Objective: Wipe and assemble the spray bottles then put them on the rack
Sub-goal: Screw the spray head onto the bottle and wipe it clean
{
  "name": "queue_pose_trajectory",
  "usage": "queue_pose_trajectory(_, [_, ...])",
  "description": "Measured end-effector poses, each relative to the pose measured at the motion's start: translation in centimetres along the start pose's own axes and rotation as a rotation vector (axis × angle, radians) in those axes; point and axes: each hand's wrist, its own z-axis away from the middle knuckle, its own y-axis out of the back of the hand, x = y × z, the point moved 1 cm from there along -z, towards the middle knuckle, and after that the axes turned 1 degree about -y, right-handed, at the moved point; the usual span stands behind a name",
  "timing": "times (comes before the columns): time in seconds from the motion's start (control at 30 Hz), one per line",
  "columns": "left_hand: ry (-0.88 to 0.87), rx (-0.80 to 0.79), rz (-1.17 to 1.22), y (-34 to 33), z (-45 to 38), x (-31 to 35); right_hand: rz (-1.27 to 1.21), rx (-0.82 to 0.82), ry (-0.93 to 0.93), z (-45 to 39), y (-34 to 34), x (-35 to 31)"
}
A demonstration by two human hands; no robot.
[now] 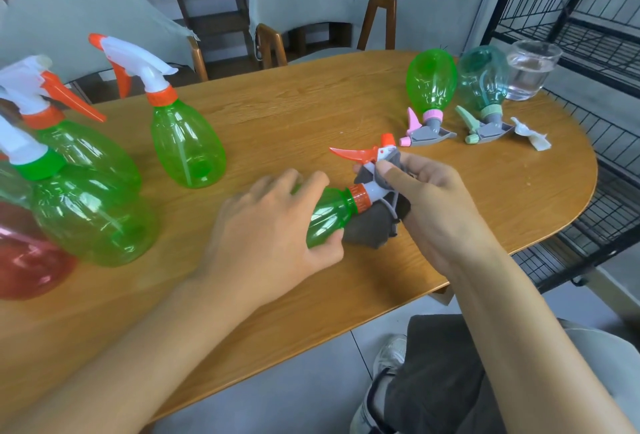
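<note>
Risk: green spray bottle [329, 217] lies on its side on wooden table [294, 104], near front edge; hard rubbing at head could roll it or loosen orange collar [360, 198].
Left hand [273, 222] palm-down, fingers wrapped round bottle body, pinning it.
Right hand [433, 205] holds grey cloth [367, 229] bunched round white sprayer head, thumb pressing on top; orange trigger [353, 154] pokes out leftward.
Wire rack [588, 35] stands off right, well apart.
</note>
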Motion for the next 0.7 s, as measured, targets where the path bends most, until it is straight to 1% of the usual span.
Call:
queue_pose_trajectory(0.1, [-0.010,-0.038,0.015,0.2,-0.1,0.0,0.186,0.119,0.013,-0.2,-0.1,0.4])
queue_pose_trajectory(0.13, [-0.011,-0.047,0.022,0.3,-0.2,0.0,0.207,0.148,0.011,-0.2,-0.1,0.6])
queue_pose_trajectory(0.2, [0.000,-0.045,0.031,0.4,-0.3,-0.1,0.126,0.134,-0.021,-0.1,-0.5,0.7])
queue_pose_trajectory(0.3, [0.041,-0.028,0.045,0.3,-0.3,-0.1,-0.053,0.047,-0.054,0.0,-0.9,0.6])
queue_pose_trajectory(0.37, [0.060,-0.021,0.031,0.2,-0.4,0.1,-0.063,0.056,-0.039,-0.1,-1.2,0.9])
queue_pose_trajectory(0.43, [0.086,-0.020,0.021,0.1,-0.5,0.6,0.031,0.128,0.006,-0.2,-1.7,1.7])
queue_pose_trajectory(0.53, [0.144,-0.023,0.053,0.0,-0.7,0.8,0.269,0.214,0.109,-0.2,-2.3,2.4])
queue_pose_trajectory(0.7, [0.188,0.012,0.070,-0.1,-0.6,0.9,0.552,0.203,0.159,-0.2,-1.9,1.8])
